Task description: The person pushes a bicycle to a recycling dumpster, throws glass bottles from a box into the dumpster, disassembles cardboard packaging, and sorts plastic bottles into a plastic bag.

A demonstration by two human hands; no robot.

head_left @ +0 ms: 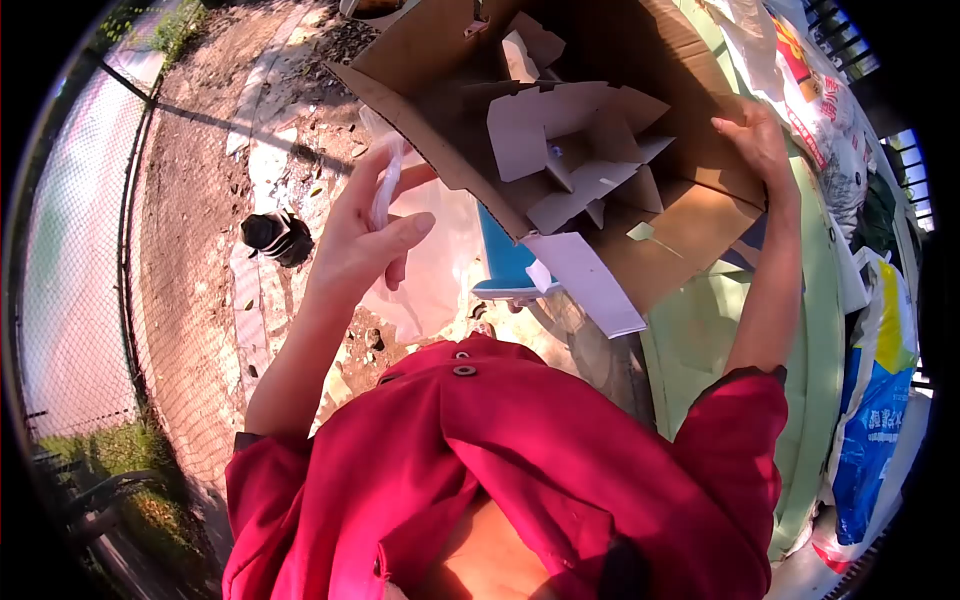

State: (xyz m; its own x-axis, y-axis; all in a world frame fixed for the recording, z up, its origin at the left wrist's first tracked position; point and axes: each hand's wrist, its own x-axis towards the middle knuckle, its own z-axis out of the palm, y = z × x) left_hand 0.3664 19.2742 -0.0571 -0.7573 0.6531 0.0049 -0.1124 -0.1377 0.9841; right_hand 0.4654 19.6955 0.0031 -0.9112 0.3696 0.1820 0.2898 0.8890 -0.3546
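Note:
A large open cardboard box (700, 50) is tilted in front of me, with torn white and brown cardboard pieces (560, 115) inside. A white strip (585, 283) sticks out over its lower edge. On the right, my right hand (755, 140) grips the box's side wall, thumb toward the inside. My left hand (375, 220) is beside the box's left edge, its fingers curled round a thin translucent plastic bag (425, 285) that hangs below it. Part of the left fingers is hidden behind the bag.
A light green surface (700, 330) lies under the box. Printed sacks (870, 400) are piled at the right by a metal fence. A black object (277, 238) sits on the dirt ground at the left, near a mesh fence (80, 240). Something blue (508, 255) shows below the box.

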